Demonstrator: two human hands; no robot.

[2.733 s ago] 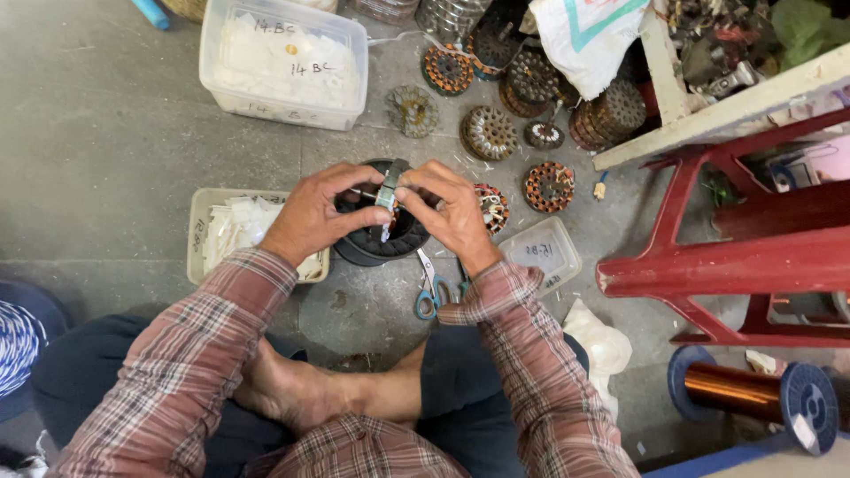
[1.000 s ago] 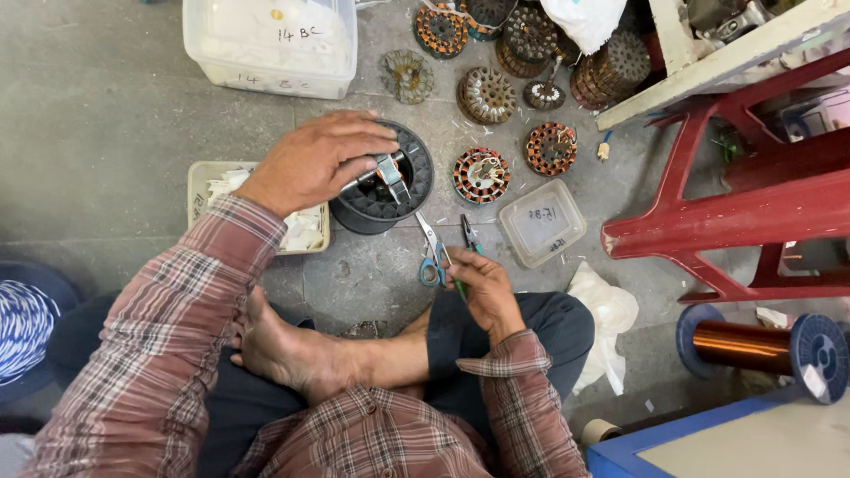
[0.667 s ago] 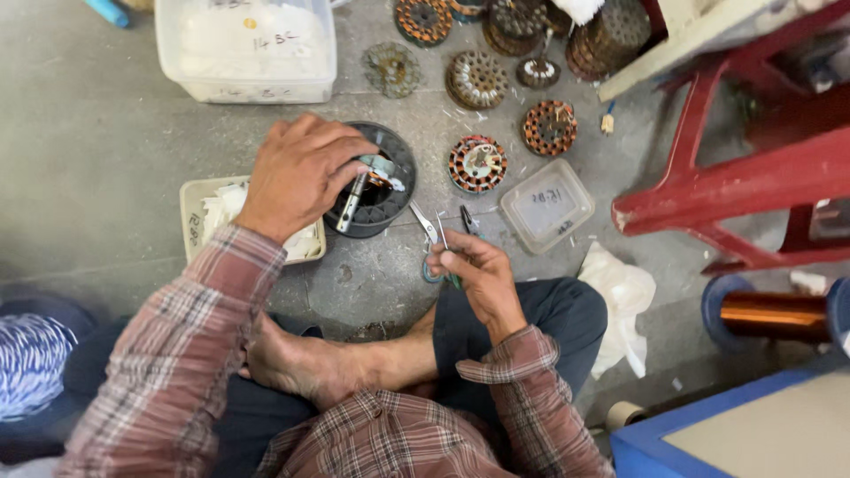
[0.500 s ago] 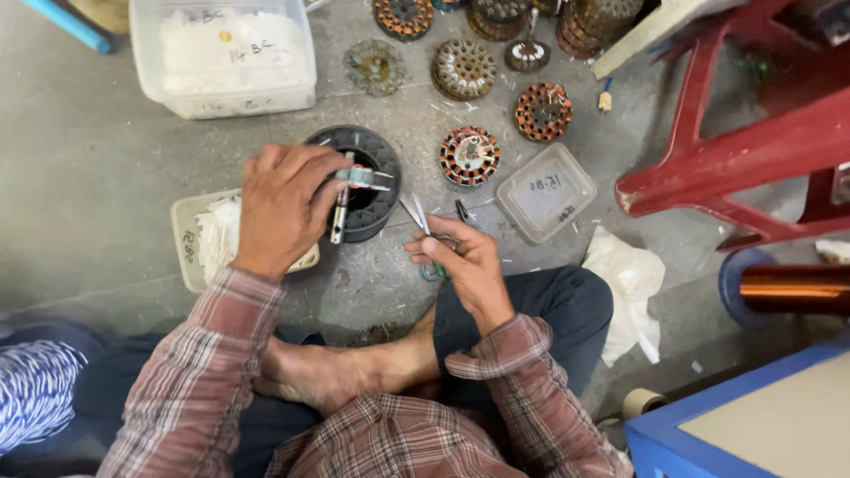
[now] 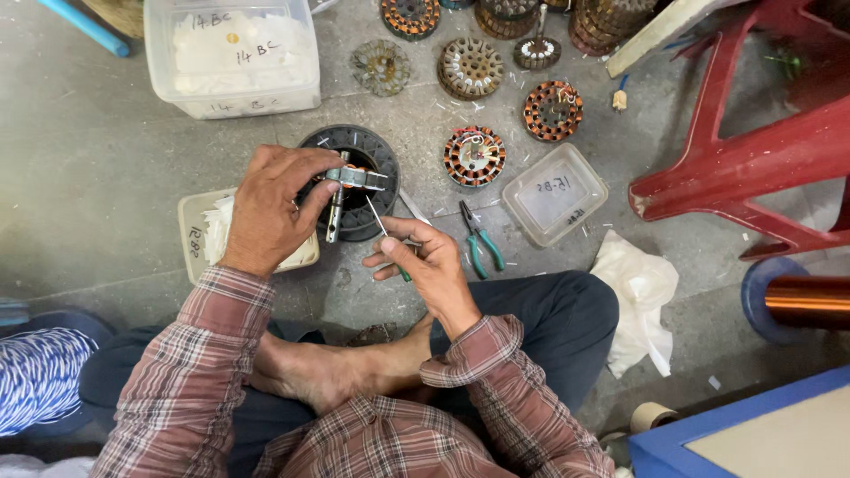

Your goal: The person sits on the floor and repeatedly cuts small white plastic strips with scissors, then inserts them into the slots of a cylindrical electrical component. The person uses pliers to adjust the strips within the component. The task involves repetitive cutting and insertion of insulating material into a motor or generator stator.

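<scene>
I sit cross-legged on a concrete floor. My left hand (image 5: 274, 208) grips a metal tool (image 5: 341, 190) set across a black ring-shaped stator (image 5: 367, 155) that lies on the floor in front of me. My right hand (image 5: 425, 265) holds scissors with a green handle (image 5: 385, 239), their thin blades pointing up toward the stator's lower right edge. Green-handled pliers (image 5: 478, 243) lie on the floor just right of that hand.
Several copper-wound stators (image 5: 474, 158) lie beyond. A clear tub (image 5: 232, 55) stands at top left, a small tray (image 5: 199, 239) under my left wrist, a clear lid (image 5: 553, 193) to the right. A red plastic stool (image 5: 753, 150) and a copper wire spool (image 5: 801, 301) are at right.
My right hand left the stator, reached down to the floor, picked up the scissors and brought them up toward the stator. My left hand stayed on the tool and stator.
</scene>
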